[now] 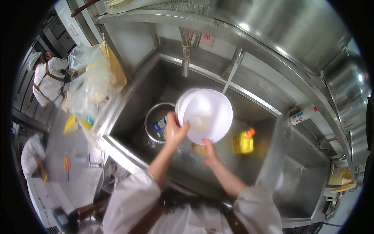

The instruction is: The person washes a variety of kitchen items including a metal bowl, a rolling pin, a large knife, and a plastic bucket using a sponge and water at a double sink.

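Note:
Over a deep stainless steel sink (181, 172), I hold a white plastic bucket (209, 102) tilted so that its inside faces me. A little cloudy liquid seems to lie in it. My left hand (176, 130) grips the rim on the left, thumb on the inside. At the lower rim is my right hand (210, 153), its thumb over the edge and its other fingers mostly hidden below. Something tan beside those fingers is too blurred to name. From the tap (239, 55), a pale stream falls behind the bucket.
In the sink stand a round metal vessel (148, 133) beside a blue-and-white packet (159, 125), and a yellow bottle (243, 142) with an orange cap. Whisks (185, 52) hang from the steel shelf (204, 22). Plastic bags (98, 76) sit left; two people work beyond.

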Available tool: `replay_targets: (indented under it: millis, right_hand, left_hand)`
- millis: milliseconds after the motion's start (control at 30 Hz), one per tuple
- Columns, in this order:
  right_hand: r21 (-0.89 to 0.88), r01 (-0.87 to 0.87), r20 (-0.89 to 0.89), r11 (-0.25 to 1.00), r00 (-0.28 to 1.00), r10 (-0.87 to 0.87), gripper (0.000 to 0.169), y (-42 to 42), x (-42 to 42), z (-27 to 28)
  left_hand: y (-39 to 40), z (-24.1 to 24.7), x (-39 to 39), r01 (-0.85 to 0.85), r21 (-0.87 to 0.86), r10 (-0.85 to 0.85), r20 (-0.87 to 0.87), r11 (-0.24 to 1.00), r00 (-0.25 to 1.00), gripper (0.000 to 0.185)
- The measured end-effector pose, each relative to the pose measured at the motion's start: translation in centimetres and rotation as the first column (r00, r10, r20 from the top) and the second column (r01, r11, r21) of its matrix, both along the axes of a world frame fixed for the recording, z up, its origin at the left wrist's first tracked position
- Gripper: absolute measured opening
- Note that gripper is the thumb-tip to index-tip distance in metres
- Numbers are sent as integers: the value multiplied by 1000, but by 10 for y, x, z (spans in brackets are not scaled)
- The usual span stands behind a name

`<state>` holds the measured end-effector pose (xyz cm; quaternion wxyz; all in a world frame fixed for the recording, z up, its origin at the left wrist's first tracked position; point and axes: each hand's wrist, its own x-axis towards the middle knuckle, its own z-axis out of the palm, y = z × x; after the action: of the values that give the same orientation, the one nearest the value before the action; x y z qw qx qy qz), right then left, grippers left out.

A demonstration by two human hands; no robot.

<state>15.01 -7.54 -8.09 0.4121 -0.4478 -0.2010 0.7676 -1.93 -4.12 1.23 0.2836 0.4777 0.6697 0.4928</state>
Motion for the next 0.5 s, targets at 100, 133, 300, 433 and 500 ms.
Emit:
replay_targets:
  millis: [100, 133, 300, 433, 500]
  right_hand:
    - [11, 84, -34, 996, 996, -84, 40, -2, -26, 10]
    - [23, 23, 8, 999, 1000, -23, 40, -2, -28, 39]
    - [127, -698, 430, 705, 679, 595, 37, 17, 23, 95]
    - [508, -689, 737, 517, 658, 153, 28, 52, 30, 111]
    - [323, -875, 938, 361, 247, -242, 28, 90, 14, 119]
  left_hand:
    - [-14, -44, 28, -168, 104, 135, 265, 980, 955, 31]
    - [-14, -48, 29, -202, 123, 151, 336, 972, 930, 28]
    - [28, -17, 0, -124, 186, 49, 366, 975, 929, 23]
    - [38, -24, -1, -67, 279, 35, 116, 958, 993, 27]
    - [32, -16, 3, -39, 256, 16, 89, 966, 996, 28]
